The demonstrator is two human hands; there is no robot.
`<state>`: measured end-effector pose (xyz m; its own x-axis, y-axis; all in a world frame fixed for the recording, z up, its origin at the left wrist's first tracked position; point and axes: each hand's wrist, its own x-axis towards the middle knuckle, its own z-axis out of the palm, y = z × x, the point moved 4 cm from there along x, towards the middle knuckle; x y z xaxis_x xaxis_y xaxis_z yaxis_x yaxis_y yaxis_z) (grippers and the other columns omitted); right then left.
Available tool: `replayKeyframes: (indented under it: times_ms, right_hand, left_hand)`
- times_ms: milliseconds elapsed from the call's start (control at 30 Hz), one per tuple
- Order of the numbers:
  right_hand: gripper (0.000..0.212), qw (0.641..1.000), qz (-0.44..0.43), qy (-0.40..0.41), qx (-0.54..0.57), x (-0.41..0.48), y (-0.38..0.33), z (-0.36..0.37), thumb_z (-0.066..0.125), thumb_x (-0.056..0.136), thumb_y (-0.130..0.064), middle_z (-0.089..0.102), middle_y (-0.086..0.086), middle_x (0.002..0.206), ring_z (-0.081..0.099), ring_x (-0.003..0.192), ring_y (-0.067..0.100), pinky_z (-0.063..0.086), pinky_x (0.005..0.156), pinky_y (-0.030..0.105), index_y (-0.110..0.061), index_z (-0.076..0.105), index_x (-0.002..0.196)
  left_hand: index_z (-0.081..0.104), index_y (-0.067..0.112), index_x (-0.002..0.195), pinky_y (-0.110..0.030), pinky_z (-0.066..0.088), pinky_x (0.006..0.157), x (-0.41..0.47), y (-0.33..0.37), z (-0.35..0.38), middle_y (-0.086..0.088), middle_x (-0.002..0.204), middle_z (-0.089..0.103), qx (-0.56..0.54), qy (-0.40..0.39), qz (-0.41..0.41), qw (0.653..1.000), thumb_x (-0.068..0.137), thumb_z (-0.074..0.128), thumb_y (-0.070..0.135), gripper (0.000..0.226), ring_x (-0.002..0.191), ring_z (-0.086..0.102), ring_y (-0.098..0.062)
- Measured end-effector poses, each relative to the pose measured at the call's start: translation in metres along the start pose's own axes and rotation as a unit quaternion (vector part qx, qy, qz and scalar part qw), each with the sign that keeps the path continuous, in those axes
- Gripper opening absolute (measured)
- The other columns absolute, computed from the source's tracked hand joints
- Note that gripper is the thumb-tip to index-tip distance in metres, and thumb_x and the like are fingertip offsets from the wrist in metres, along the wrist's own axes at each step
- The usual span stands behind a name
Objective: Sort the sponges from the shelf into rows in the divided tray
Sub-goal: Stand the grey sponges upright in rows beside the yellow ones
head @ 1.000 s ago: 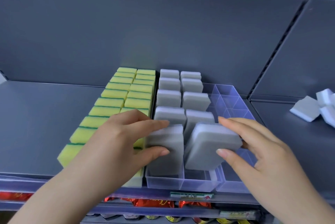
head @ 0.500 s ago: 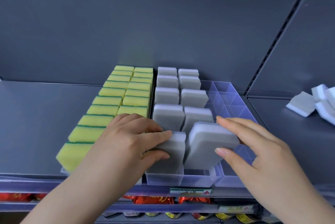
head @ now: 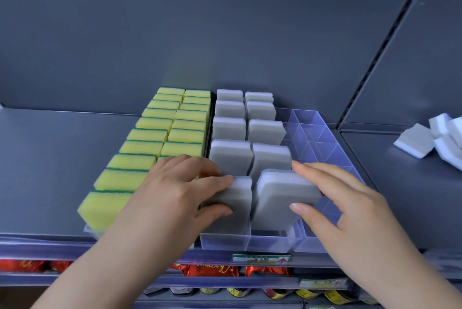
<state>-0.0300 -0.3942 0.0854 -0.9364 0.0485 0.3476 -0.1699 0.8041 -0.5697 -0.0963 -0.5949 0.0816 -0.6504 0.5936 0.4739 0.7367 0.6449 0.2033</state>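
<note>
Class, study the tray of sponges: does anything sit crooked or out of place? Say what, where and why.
The front grey sponge gripped by the right hand leans rightward, not upright like the grey sponges behind it. On the shelf at right, loose white sponges lie in a jumbled heap outside the tray.

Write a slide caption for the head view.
Left hand grips the near-left grey sponge, right hand the near-right grey sponge, both in the divided tray beside yellow sponges.

Grey back panel (head: 200, 33) and slotted upright (head: 390, 58) behind the shelf (head: 50, 148).
</note>
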Motion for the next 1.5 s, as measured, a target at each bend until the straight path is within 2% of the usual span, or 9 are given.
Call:
replayKeyframes:
  times_ms: [267, 367, 500, 600, 767, 833, 967, 1300, 1500]
  right_hand:
    - [0.05, 0.998, -0.01, -0.036, -0.055, -0.004, 0.006, 0.014, 0.07, 0.08, -0.022, 0.04, -0.04, 0.112, 0.03, 0.106, -0.027, 0.015, 0.09, -0.007, -0.034, 0.054, 0.127]
    - [0.05, 0.995, -0.025, -0.022, -0.094, -0.002, 0.007, 0.019, 0.074, 0.077, -0.013, 0.05, -0.023, 0.109, 0.041, 0.105, -0.005, 0.019, 0.092, -0.002, -0.021, 0.059, 0.124]
    - [0.048, 0.989, -0.041, 0.004, -0.14, -0.001, 0.005, 0.021, 0.074, 0.074, -0.017, 0.063, -0.008, 0.108, 0.045, 0.101, 0.005, 0.038, 0.086, 0.016, -0.017, 0.061, 0.12]
    - [0.053, 0.989, -0.03, -0.002, -0.146, 0.0, 0.005, 0.02, 0.079, 0.071, -0.013, 0.063, -0.006, 0.109, 0.044, 0.103, 0.005, 0.036, 0.087, 0.025, -0.016, 0.061, 0.121]
    - [0.055, 0.991, -0.015, -0.025, -0.129, -0.001, -0.002, 0.017, 0.071, 0.079, -0.024, 0.045, -0.021, 0.117, 0.034, 0.115, -0.002, 0.026, 0.096, 0.017, -0.025, 0.052, 0.131]
    - [0.055, 0.989, -0.019, -0.018, -0.144, -0.002, -0.003, 0.018, 0.074, 0.077, -0.024, 0.054, -0.014, 0.119, 0.038, 0.113, 0.0, 0.029, 0.098, 0.013, -0.021, 0.055, 0.128]
    - [0.05, 0.987, -0.018, -0.002, -0.157, -0.003, -0.008, 0.019, 0.071, 0.078, -0.028, 0.058, -0.006, 0.12, 0.041, 0.112, 0.003, 0.016, 0.098, 0.011, -0.019, 0.056, 0.125]
    - [0.045, 0.975, 0.063, 0.059, -0.205, -0.024, -0.004, -0.019, 0.069, 0.079, -0.026, 0.06, -0.003, 0.118, 0.044, 0.11, 0.006, 0.029, 0.093, 0.012, -0.014, 0.059, 0.121]
    - [0.043, 0.953, 0.157, 0.107, -0.236, -0.082, 0.031, -0.086, 0.053, 0.084, -0.039, 0.047, -0.02, 0.122, 0.036, 0.117, -0.004, 0.029, 0.094, 0.02, -0.025, 0.056, 0.126]
  left_hand:
    - [0.074, 0.018, 0.101, -0.024, 0.034, 0.077, -0.001, 0.004, -0.001, 0.004, 0.092, 0.062, 0.006, 0.001, -0.002, 1.0, 0.077, 0.051, 0.044, 0.042, 0.083, 0.046, -0.014]
    - [0.073, 0.018, 0.102, -0.026, 0.036, 0.077, -0.002, 0.003, -0.001, 0.004, 0.092, 0.062, 0.011, 0.0, -0.003, 1.0, 0.077, 0.052, 0.044, 0.042, 0.083, 0.047, -0.014]
    - [0.073, 0.018, 0.103, -0.028, 0.037, 0.077, -0.004, 0.004, -0.001, 0.004, 0.092, 0.062, 0.017, 0.001, 0.0, 1.0, 0.078, 0.052, 0.044, 0.042, 0.084, 0.048, -0.015]
    - [0.073, 0.018, 0.103, -0.028, 0.037, 0.077, -0.004, 0.005, -0.001, 0.004, 0.092, 0.062, 0.021, 0.002, 0.005, 1.0, 0.079, 0.051, 0.044, 0.041, 0.084, 0.048, -0.015]
    - [0.072, 0.021, 0.103, -0.028, 0.036, 0.078, -0.003, 0.003, -0.002, 0.005, 0.093, 0.062, 0.036, -0.009, 0.019, 0.999, 0.08, 0.051, 0.046, 0.04, 0.083, 0.051, -0.016]
    - [0.072, 0.021, 0.103, -0.029, 0.037, 0.078, 0.0, 0.003, -0.004, 0.005, 0.092, 0.063, 0.039, -0.01, 0.028, 0.999, 0.081, 0.05, 0.047, 0.04, 0.083, 0.052, -0.017]
    - [0.071, 0.02, 0.103, -0.031, 0.042, 0.075, 0.01, 0.008, -0.007, 0.004, 0.091, 0.063, 0.035, -0.001, 0.053, 0.998, 0.085, 0.049, 0.046, 0.038, 0.08, 0.057, -0.02]
    - [0.071, 0.017, 0.097, -0.036, 0.051, 0.064, 0.059, 0.061, 0.01, -0.001, 0.083, 0.067, 0.0, -0.016, 0.128, 0.992, 0.081, 0.042, 0.039, 0.04, 0.076, 0.062, -0.027]
    - [0.07, 0.016, 0.102, -0.034, 0.054, 0.066, 0.08, 0.146, 0.046, -0.002, 0.088, 0.069, -0.041, -0.019, 0.215, 0.975, 0.082, 0.037, 0.037, 0.044, 0.079, 0.065, -0.026]
